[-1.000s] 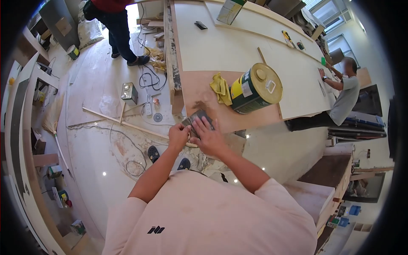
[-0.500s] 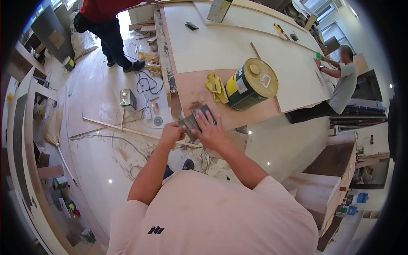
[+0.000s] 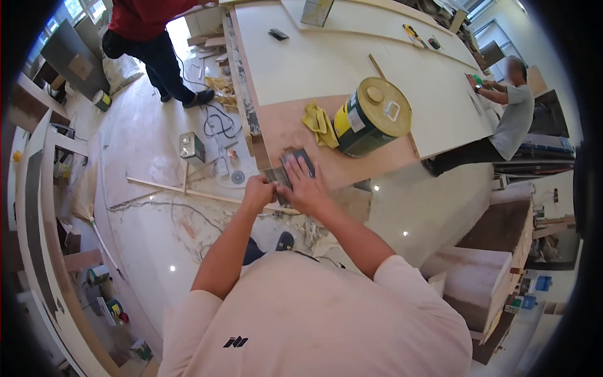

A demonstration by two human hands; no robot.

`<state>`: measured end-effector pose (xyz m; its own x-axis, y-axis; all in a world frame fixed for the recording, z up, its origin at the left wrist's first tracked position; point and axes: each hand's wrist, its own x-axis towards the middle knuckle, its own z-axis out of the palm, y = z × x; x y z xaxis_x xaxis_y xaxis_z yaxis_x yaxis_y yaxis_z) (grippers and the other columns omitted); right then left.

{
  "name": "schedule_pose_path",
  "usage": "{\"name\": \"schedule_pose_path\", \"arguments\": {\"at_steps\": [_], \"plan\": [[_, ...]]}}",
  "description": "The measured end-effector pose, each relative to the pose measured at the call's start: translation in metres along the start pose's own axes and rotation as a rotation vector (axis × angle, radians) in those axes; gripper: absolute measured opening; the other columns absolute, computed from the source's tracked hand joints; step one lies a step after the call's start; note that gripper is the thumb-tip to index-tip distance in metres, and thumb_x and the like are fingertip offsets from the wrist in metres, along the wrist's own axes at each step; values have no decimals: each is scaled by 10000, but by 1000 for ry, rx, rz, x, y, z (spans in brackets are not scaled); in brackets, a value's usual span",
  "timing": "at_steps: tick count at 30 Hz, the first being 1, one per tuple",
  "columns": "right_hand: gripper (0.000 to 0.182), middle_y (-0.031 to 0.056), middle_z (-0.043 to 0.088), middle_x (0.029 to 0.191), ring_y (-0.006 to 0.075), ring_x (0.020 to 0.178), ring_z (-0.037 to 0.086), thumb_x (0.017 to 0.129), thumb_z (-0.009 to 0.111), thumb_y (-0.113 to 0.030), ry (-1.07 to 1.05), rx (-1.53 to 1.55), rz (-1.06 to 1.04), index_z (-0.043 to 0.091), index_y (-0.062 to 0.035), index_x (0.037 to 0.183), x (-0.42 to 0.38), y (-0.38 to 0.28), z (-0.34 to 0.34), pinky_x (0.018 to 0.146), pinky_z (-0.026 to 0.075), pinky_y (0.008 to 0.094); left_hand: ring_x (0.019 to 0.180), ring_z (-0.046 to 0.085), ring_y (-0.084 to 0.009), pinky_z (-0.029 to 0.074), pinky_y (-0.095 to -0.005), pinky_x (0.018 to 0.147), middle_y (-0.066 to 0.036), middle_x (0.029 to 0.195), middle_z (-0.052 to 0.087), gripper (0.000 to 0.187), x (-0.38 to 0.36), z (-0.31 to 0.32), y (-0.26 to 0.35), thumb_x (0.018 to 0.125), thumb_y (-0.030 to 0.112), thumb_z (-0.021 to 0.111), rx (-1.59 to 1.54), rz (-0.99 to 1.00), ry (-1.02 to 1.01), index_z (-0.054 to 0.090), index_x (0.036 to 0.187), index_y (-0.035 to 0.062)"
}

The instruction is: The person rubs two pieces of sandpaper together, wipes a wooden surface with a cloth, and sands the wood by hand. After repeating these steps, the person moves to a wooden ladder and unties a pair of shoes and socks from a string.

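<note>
My left hand is closed, its fingertips pinching the edge of a small grey, wood-grained flat piece at the near left corner of the worktable. Over a dark flat sheet, my right hand lies with its fingers stretched out, pressing down beside the grey piece. How the sheet and the piece overlap under the palm is hidden. A brown dusty smear marks the bare board next to them. Behind my hands are a crumpled yellow cloth and a large green and yellow metal can, which touch or nearly touch.
White panels cover the worktable, with a thin wooden stick on top. A person in grey works at the far right; another in red stands at upper left. Cables, a metal tin and wood strips lie on the floor.
Both hands stay on the flat pieces, and my left hand is now closer to the right. The dark sheet has shifted slightly. The person in grey has moved their hands a little.
</note>
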<state>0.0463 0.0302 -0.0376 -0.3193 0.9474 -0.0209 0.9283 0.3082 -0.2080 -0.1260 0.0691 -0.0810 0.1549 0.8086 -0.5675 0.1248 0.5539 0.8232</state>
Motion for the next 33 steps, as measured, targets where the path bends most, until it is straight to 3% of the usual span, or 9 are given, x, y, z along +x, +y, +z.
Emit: {"name": "schedule_pose_path", "arguments": {"at_steps": [5,7,14,17,21,27,30,33], "plan": [[742,144,315,1549,310,1445,261,939,439,-568,1,16,-45,408,-18,1436,-31,-5,8,1129,116,635,512,611,-186,499,-328,435,-116,631,619,199,-1,-4,12,843,91,714,101,34,22,634,774,-78],[754,142,298,1557,308,1451,249,932,446,-576,19,21,9,403,-21,1440,6,-2,9,1128,113,640,523,613,-181,507,-321,440,-118,650,627,196,9,-6,9,842,93,717,88,38,14,643,791,-82],[785,137,303,1559,301,1458,237,924,431,-610,-39,32,4,397,-26,1449,-37,-8,0,1138,104,625,535,575,-144,526,-291,489,-65,669,607,182,-7,-3,19,885,115,679,85,34,23,612,773,-11],[811,151,301,1557,311,1458,235,916,433,-627,160,37,143,388,-18,1450,4,-9,23,1141,99,621,537,569,-140,528,-280,503,-50,676,596,180,-1,-4,10,899,132,665,105,12,36,615,784,2],[831,179,289,1556,312,1447,254,929,394,-627,18,52,78,357,14,1457,-57,-30,8,1143,109,605,523,572,-139,531,-276,506,-41,695,604,169,-10,0,10,907,119,654,1,-3,21,606,792,6],[846,162,270,1568,314,1447,256,924,370,-652,119,10,298,363,3,1459,-19,-36,19,1137,99,623,546,580,-147,536,-283,518,-51,712,604,146,-12,-3,8,897,121,671,-200,-43,-31,596,867,-1],[814,162,276,1565,310,1447,256,944,345,-628,-25,50,302,366,5,1456,-58,-61,6,1143,87,611,555,586,-167,556,-296,519,-80,704,590,176,-13,-1,12,890,114,671,-126,-31,0,578,821,-19],[840,165,306,1551,314,1446,260,932,345,-653,107,28,465,377,4,1453,-40,-47,12,1138,77,625,590,594,-168,559,-306,561,-73,735,597,156,-11,-9,10,899,120,668,-180,-104,-130,573,846,9]]}}
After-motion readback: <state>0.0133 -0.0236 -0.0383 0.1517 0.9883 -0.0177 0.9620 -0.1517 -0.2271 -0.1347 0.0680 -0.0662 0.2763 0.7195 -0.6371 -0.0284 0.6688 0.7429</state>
